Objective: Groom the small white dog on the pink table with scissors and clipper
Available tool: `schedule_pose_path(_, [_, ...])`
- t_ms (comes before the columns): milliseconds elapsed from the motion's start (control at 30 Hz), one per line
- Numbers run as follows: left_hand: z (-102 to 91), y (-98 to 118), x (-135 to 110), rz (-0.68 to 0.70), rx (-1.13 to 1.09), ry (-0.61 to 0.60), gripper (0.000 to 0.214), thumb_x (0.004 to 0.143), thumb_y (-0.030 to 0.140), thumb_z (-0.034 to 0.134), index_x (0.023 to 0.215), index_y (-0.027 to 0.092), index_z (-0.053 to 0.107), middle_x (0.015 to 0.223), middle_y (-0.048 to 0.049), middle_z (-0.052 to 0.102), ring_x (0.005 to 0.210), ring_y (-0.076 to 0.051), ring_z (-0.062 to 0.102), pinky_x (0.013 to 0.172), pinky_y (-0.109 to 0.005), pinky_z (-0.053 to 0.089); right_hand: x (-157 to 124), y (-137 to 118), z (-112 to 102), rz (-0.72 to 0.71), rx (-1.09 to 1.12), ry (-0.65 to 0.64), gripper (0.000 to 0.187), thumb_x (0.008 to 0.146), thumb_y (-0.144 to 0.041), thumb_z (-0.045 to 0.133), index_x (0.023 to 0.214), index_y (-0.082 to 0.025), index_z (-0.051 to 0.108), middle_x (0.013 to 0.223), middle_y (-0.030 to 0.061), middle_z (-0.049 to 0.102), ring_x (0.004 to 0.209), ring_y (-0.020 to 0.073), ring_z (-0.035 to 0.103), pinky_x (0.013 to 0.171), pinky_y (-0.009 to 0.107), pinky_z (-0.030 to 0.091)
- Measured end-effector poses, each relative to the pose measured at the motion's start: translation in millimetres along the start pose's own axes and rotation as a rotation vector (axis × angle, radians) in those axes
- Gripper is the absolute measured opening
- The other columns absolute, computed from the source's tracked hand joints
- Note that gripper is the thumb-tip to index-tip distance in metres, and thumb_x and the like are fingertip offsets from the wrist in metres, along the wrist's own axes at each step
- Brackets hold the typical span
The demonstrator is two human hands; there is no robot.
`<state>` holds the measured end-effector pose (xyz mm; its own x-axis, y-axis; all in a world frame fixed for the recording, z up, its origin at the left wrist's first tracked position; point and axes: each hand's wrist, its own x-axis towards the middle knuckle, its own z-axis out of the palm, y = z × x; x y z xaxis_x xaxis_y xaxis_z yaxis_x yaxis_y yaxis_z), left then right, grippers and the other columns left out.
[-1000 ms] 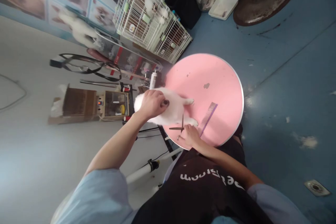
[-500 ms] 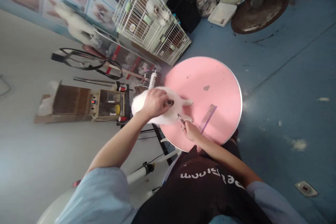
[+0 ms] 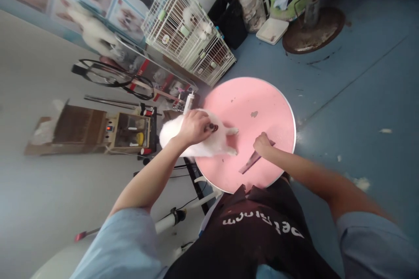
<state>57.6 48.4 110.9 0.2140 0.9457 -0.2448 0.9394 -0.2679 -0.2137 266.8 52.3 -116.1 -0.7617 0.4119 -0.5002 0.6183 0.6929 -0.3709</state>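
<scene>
A white fluffy dog [image 3: 214, 144] is on the round pink table [image 3: 271, 100], its two front paws reaching toward the middle. My left hand [image 3: 194, 127] wraps over the dog's head and grips it round the muzzle; the dark nose pokes out past my fingers. Over on the right of the tabletop, my right hand [image 3: 262, 144] is closed on a purple-edged metal comb [image 3: 250, 162], which shows on both sides of the fist. The scissors seen earlier cannot be made out now; the fist may hide them.
A white bottle [image 3: 189, 102] stands just behind the dog. Beyond the table are a white wire cage [image 3: 183, 30] with small animals inside, a black bin [image 3: 231, 22] and a rusty round stand base [image 3: 314, 30]. A wooden cabinet [image 3: 129, 130] is at the left.
My right hand has moved from near the dog's paws, where it held scissors, right to the comb. The comb has turned to a flatter angle. My left hand keeps its hold.
</scene>
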Motion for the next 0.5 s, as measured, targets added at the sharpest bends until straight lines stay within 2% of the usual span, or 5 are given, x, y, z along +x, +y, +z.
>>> schedule_pose_path(133, [-0.1,-2,-1,-0.001,-0.002,0.014,0.021,0.072,0.026,0.060,0.087,0.019,0.074,0.110,-0.0109,0.068,0.105,-0.031,0.058,0.095,-0.048,0.042,-40,16,23,-0.132,0.151,0.081,0.015,0.080,-0.018,0.060,0.084,-0.014,0.073,0.093,0.0169,0.073,0.093,0.0277,0.065,0.084,0.038,0.041])
schedule_pose_path(267, [-3.6,-3,-3,-0.011,-0.005,0.014,0.022,0.072,0.025,0.060,0.088,0.020,0.074,0.110,-0.0112,0.068,0.105,-0.031,0.059,0.094,-0.049,0.044,-69,6,63,-0.099,0.814,0.216,0.019,0.079,-0.037,0.060,0.076,-0.019,0.066,0.073,0.0048,0.067,0.068,0.0181,0.059,0.065,0.029,0.041])
schedule_pose_path(400, [-7.7,-6,0,-0.012,0.005,0.009,0.021,0.072,0.027,0.060,0.086,0.021,0.074,0.111,-0.0109,0.068,0.106,-0.032,0.060,0.094,-0.049,0.045,-36,-60,67,0.108,1.760,0.655,0.025,0.081,-0.043,0.055,0.091,-0.022,0.060,0.066,-0.0033,0.057,0.058,0.0130,0.049,0.057,0.025,0.039])
schedule_pose_path(433, [-8.4,-7,2,-0.011,0.011,0.008,0.021,0.072,0.028,0.060,0.086,0.021,0.074,0.111,-0.0108,0.068,0.106,-0.032,0.060,0.094,-0.049,0.045,-22,-80,59,0.153,1.954,0.701,0.025,0.078,-0.045,0.059,0.084,-0.022,0.058,0.062,-0.0043,0.054,0.055,0.0123,0.047,0.055,0.025,0.038])
schedule_pose_path(500, [-9.2,-9,5,-0.004,0.027,0.005,0.021,0.072,0.029,0.059,0.086,0.022,0.074,0.111,-0.0108,0.068,0.106,-0.032,0.060,0.094,-0.049,0.045,3,-116,38,0.143,2.292,0.556,0.029,0.073,-0.047,0.066,0.069,-0.022,0.052,0.051,-0.0063,0.046,0.046,0.0101,0.040,0.047,0.024,0.033])
